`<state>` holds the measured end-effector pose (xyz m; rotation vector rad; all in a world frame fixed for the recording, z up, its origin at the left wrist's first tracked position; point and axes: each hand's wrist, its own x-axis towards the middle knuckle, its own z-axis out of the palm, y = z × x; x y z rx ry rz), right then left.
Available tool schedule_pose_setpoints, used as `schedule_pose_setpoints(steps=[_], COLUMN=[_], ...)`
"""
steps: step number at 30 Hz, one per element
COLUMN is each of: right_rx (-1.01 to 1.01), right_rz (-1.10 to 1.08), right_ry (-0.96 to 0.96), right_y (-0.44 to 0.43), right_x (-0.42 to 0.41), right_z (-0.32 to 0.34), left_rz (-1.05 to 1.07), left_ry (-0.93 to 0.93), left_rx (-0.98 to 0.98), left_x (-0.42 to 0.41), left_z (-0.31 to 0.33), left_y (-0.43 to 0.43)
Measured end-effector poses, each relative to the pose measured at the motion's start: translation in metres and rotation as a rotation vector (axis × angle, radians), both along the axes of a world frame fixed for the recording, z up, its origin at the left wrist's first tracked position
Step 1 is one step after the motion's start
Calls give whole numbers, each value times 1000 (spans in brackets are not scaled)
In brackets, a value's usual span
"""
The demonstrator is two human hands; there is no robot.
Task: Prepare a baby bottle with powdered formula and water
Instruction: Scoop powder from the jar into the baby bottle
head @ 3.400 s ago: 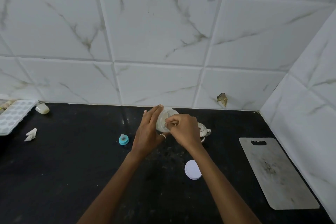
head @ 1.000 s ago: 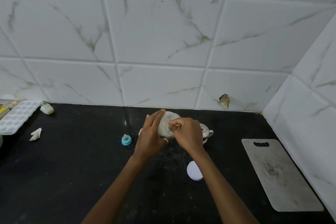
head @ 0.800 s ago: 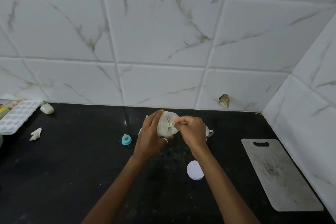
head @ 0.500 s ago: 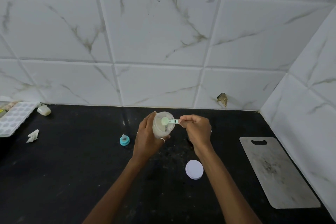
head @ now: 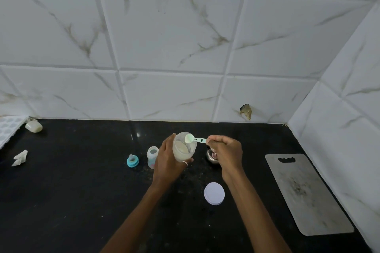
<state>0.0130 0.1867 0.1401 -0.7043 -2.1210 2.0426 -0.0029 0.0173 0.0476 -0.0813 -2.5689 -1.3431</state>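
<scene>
On your worktop [head: 82, 201] you have two hands at work: one left hand [head: 167, 163] and one right hand [head: 225, 155]. Count one jar [head: 184, 147] of powder, one green scoop [head: 193, 139], and one white lid [head: 214, 193] at about 5 o'clock from the jar. At 9 o'clock from the jar stand one small bottle [head: 152, 156] and one blue teat ring [head: 132, 160]. There is one metal pot [head: 211, 155], one cutting board [head: 306, 193] at 3 o'clock, one ice tray [head: 9, 129], one scrap of paper [head: 20, 157] and one pale lump [head: 34, 126].
</scene>
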Motion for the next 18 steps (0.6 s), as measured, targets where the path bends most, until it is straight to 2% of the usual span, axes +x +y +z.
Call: schedule_pose_setpoints(steps=[10, 18], right_rx=[-14, -48], right_rz=[-52, -117], right_ry=[-65, -111], right_y=[11, 13], right_x=[-18, -30], right_z=[-19, -43], left_rz=[-47, -74], left_ry=[-153, -221], left_rx=[101, 104], left_x=[-39, -53], left_z=[-55, -88], left_y=[14, 19])
